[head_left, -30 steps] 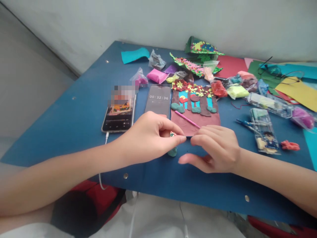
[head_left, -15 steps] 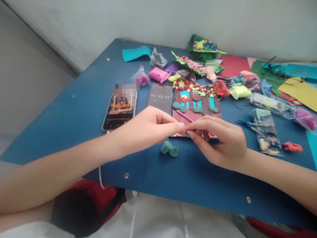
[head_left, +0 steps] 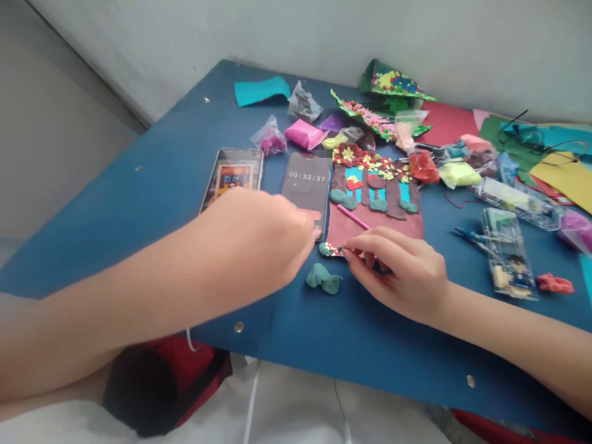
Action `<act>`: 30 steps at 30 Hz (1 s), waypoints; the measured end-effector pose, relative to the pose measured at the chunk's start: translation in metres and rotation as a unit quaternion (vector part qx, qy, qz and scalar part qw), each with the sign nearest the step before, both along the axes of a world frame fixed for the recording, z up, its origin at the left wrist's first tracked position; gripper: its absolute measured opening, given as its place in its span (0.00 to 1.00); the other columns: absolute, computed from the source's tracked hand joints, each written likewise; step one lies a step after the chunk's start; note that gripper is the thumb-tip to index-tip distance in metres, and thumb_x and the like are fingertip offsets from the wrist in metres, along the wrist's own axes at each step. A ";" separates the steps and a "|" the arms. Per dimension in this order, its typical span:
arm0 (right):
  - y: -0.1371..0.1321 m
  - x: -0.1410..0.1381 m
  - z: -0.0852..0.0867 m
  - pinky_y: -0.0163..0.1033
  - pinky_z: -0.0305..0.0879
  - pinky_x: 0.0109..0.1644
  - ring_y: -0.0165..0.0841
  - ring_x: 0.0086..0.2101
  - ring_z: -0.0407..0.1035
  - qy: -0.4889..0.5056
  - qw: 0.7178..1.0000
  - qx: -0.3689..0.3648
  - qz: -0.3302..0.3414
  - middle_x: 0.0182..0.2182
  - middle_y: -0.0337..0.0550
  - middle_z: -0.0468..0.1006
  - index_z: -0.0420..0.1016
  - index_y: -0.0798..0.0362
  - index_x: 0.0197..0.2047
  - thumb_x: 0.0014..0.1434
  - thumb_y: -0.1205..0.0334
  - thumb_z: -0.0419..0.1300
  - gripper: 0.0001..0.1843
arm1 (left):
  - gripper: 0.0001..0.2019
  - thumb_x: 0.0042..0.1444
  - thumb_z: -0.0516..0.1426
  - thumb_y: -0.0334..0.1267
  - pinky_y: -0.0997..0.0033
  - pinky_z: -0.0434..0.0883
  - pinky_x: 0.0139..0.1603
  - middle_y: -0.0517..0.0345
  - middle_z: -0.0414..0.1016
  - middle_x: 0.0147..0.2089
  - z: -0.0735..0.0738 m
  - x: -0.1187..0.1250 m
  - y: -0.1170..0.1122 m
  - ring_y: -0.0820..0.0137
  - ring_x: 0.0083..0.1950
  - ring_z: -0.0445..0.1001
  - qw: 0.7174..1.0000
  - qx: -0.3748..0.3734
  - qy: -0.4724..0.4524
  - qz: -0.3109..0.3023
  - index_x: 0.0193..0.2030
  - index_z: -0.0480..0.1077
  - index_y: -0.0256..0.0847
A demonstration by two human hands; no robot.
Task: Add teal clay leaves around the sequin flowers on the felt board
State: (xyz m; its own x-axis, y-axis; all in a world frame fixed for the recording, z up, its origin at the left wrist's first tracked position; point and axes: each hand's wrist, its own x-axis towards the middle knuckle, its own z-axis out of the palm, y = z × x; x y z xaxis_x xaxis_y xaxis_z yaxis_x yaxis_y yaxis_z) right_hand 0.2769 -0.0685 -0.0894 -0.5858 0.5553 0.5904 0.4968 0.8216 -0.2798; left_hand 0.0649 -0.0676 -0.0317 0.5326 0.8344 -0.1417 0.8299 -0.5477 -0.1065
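Note:
My right hand [head_left: 400, 271] is closed around a slim pink modelling stick [head_left: 354, 217], which juts up and to the left past the fingers. Its pinched thumb and forefinger rest at the lower edge of a clay picture [head_left: 337, 229], by a small green bit. The picture has brown trunks, green bushes and red and yellow flowers on a pinkish ground. My left hand [head_left: 272, 237], blurred, is bent over the phone with a timer [head_left: 303, 179]; its fingers are mostly hidden. Between the hands, in front of the picture, lies a lump of green clay [head_left: 324, 279].
A second phone [head_left: 235, 169] shows a reference picture, partly behind my left hand. Bags of coloured clay, such as a pink one [head_left: 304, 134], lie behind. To the right are clear plastic cases [head_left: 509, 253], blue scissors [head_left: 472, 237], a red clay lump [head_left: 555, 283] and coloured sheets [head_left: 562, 179].
My left hand has parted from the right fingertips and moved left over the timer phone. My right hand stays near the picture's lower edge, still with the pink stick.

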 end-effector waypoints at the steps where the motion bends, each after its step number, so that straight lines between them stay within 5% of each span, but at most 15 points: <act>1: 0.000 -0.001 -0.002 0.30 0.63 0.26 0.24 0.25 0.69 -0.008 1.000 0.004 0.004 0.28 0.39 0.77 0.71 0.54 0.39 0.62 0.72 0.58 0.04 | 0.12 0.58 0.52 0.35 0.69 0.45 0.22 0.54 0.72 0.22 -0.001 -0.002 -0.005 0.69 0.21 0.66 0.999 -0.003 0.019 -0.045 0.30 0.75 0.39; 5: 0.000 -0.005 -0.007 0.31 0.67 0.29 0.27 0.26 0.71 -0.034 0.999 0.008 0.008 0.29 0.43 0.78 0.71 0.56 0.39 0.62 0.71 0.57 0.03 | 0.11 0.57 0.54 0.35 0.69 0.45 0.18 0.55 0.72 0.21 -0.014 -0.004 -0.028 0.71 0.15 0.62 0.984 0.054 -0.016 -0.168 0.38 0.77 0.35; 8: 0.001 -0.008 -0.010 0.34 0.68 0.30 0.30 0.28 0.72 -0.050 0.999 0.005 0.011 0.29 0.45 0.78 0.71 0.57 0.38 0.62 0.71 0.57 0.02 | 0.23 0.56 0.58 0.47 0.68 0.49 0.18 0.55 0.71 0.19 -0.026 -0.003 -0.041 0.67 0.16 0.66 0.984 0.084 -0.025 -0.154 0.50 0.75 0.29; 12: 0.002 -0.010 -0.013 0.36 0.67 0.29 0.33 0.27 0.72 -0.054 0.998 0.007 0.005 0.28 0.48 0.78 0.72 0.60 0.37 0.61 0.71 0.59 0.02 | 0.29 0.53 0.61 0.55 0.69 0.48 0.18 0.58 0.67 0.17 -0.033 -0.001 -0.044 0.67 0.16 0.65 0.983 0.103 -0.043 -0.148 0.51 0.76 0.32; 30: 0.002 -0.008 -0.015 0.34 0.68 0.32 0.30 0.28 0.72 -0.046 0.999 -0.022 0.001 0.29 0.44 0.78 0.71 0.56 0.38 0.63 0.70 0.56 0.03 | 0.28 0.52 0.63 0.52 0.68 0.47 0.18 0.60 0.68 0.17 -0.029 -0.002 -0.032 0.65 0.15 0.67 0.983 0.090 -0.037 -0.154 0.56 0.73 0.37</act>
State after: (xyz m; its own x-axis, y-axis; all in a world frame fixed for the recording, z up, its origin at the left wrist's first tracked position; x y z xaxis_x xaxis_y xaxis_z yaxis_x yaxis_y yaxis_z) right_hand 0.2688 -0.0666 -0.1039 -0.6376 0.5781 0.5091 0.5209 0.8105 -0.2679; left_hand 0.0633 -0.0998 -0.0609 0.7677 0.6395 0.0422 0.6363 -0.7527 -0.1693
